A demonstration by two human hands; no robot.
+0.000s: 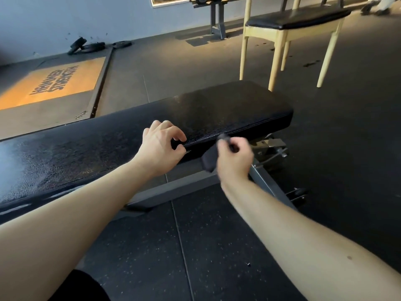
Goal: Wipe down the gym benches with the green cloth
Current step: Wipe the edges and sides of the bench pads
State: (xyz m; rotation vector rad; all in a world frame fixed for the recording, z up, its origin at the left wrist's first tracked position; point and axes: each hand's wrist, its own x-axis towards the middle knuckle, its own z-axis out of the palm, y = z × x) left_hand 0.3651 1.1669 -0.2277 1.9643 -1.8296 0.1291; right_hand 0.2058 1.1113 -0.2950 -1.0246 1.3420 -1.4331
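Observation:
A long black padded gym bench (217, 109) runs across the middle of the view, its top glistening in patches. My left hand (160, 146) hovers at the bench's near edge, fingers loosely curled and holding nothing. My right hand (235, 157) is just to its right, below the bench edge, gripping a dark cloth (210, 159) that hangs from my fist; the cloth looks almost black in this light. The cloth is off the pad's top surface.
The bench's grey metal frame (267, 181) extends below and to the right. A wooden chair with a black seat (297, 20) stands behind the bench. Weight plates (91, 46) lie by the far wall, beside an orange lifting platform (56, 81). Dark rubber floor lies all around.

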